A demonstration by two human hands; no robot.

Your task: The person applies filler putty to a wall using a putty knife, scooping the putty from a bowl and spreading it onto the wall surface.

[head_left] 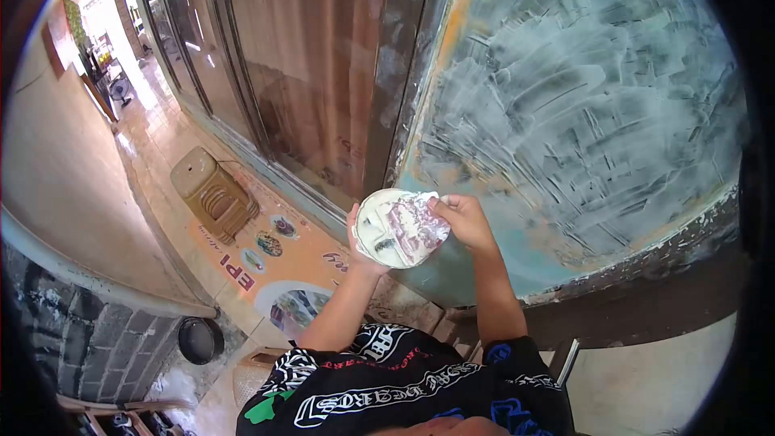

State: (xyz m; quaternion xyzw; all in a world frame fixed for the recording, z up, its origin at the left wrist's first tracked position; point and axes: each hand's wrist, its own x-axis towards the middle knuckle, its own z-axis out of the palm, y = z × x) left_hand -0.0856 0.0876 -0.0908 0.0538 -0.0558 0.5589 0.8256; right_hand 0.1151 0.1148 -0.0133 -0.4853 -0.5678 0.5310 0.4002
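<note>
My left hand (355, 242) holds a round, shallow, white-smeared dish (378, 230) from its left side and below. A thin flat piece (416, 226), streaked white and purplish, lies over the dish's right part. My right hand (464, 220) pinches the upper right edge of this piece between thumb and fingers. Dark marks show in the pale paste on the dish. Behind and to the right stands a greenish wall (581, 105) with grey-white smears across it.
A brown plastic stool (211, 190) stands on an orange printed banner (258, 234) at the left. A dark round pan (200, 340) sits beside a grey block wall (89, 347). Glass doors with a curtain (307, 48) rise ahead.
</note>
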